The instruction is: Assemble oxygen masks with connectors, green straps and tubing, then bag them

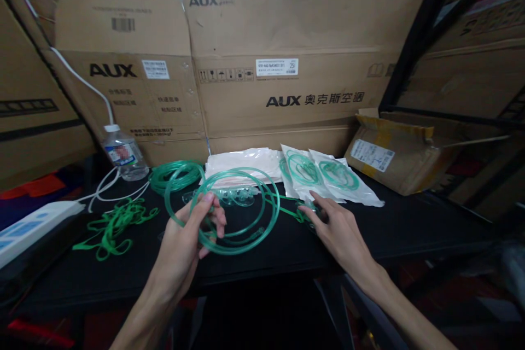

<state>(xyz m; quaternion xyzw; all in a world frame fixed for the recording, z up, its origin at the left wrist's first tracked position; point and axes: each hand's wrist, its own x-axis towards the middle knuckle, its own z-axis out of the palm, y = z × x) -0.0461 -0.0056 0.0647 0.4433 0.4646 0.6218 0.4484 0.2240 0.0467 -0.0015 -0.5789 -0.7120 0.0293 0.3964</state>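
Note:
My left hand (pixel 189 240) grips a coil of clear green tubing (pixel 262 197) and holds it up just above the black table (pixel 410 224). A clear mask piece (pixel 233 196) lies behind the coil. My right hand (pixel 336 227) rests on the table at the tubing's right end, fingers closed on a small green connector (pixel 305 210). Two sealed bags with green tubing (pixel 328 178) lie just beyond my right hand.
A second green tubing coil (pixel 174 175) and a heap of green bands (pixel 112 227) lie at left, near a water bottle (pixel 123 156) and a white power strip (pixel 28 227). White bags (pixel 241 161) sit centre back. Large cardboard boxes (pixel 287 65) wall the rear; a small carton (pixel 389 156) lies right.

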